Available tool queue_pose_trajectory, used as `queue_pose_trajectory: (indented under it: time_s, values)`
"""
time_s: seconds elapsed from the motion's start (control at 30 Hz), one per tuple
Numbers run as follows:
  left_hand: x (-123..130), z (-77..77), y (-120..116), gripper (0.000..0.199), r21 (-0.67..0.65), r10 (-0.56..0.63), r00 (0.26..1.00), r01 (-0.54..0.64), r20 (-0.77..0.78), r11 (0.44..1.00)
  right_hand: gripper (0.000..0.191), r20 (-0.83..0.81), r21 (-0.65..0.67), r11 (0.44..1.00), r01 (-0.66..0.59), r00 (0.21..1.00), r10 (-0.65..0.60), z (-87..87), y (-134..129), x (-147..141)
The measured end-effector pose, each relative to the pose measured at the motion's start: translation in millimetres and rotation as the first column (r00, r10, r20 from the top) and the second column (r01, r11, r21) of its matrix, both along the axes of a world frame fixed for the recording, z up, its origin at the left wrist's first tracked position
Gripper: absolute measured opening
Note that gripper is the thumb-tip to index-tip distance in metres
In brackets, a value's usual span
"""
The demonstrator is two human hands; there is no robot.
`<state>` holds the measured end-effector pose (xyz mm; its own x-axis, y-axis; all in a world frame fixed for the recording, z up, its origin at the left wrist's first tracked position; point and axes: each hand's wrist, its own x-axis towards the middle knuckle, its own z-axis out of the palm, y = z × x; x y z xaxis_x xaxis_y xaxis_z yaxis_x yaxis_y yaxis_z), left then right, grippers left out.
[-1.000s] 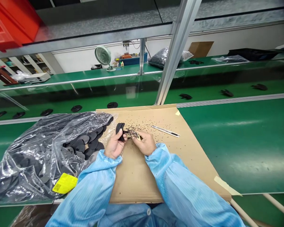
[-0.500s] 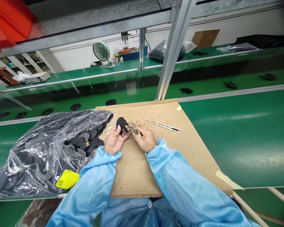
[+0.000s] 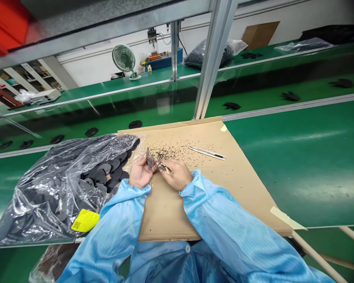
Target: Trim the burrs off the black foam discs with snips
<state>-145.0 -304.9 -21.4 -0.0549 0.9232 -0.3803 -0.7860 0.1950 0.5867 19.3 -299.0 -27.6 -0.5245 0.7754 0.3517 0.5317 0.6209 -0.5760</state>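
Note:
My left hand (image 3: pixel 140 173) pinches a round black plastic part (image 3: pixel 149 160) between thumb and fingers, turned nearly edge-on to me. Closed around small metal nippers (image 3: pixel 164 168), my right hand (image 3: pixel 178 175) is just right of it. The nippers' tip points at the black part; I cannot tell whether they touch. Small black bits (image 3: pixel 165 152) lie scattered over the cardboard sheet (image 3: pixel 171 212) beyond my hands. A slim white cutter knife (image 3: pixel 207 153) lies to the right on the cardboard. On the left, black discs (image 3: pixel 116 173) spill from a clear plastic bag (image 3: pixel 47 184).
A yellow label (image 3: pixel 85 220) sits on the bag's front. Behind the cardboard, a green conveyor belt (image 3: pixel 171 106) carries black parts, with a metal post (image 3: pixel 215 59) in front of it. Tape (image 3: pixel 287 218) holds the cardboard's right corner. A green fan (image 3: pixel 124 59) stands at the back.
The black part in my left hand has turned from face-on to nearly edge-on. My right hand has shifted slightly left with the nippers. The parts on the belt have moved little.

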Motion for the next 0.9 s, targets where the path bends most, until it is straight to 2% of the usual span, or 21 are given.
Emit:
queue_pose_trajectory:
  time_s: [0.13, 0.33, 0.5, 0.9]
  values:
    - [0, 1.6, 0, 0.009, -0.062, 0.008, 1.000, -0.009, -0.005, 0.998, 0.027, 0.038, -0.010, 1.000, -0.001, 0.999, 0.001, 1.3, -1, -1]
    - [-1, -0.6, -3, 0.012, 0.051, -0.110, 0.993, 0.108, 0.032, 0.993, 0.026, 0.142, -0.026, 0.999, -0.019, 0.990, 0.022, 3.0, -1, -2]
    - [0, -0.2, -5, 0.014, 0.088, -0.189, 0.980, 0.193, -0.056, 0.977, 0.028, 0.267, -0.043, 0.999, 0.000, 0.964, 0.011, 8.6, -3, -3]
    - [3, 1.5, -5, 0.023, 0.084, -0.176, 0.967, 0.193, -0.182, 0.978, 0.028, 0.335, -0.060, 0.998, -0.008, 0.942, 0.027, 12.2, -4, -3]
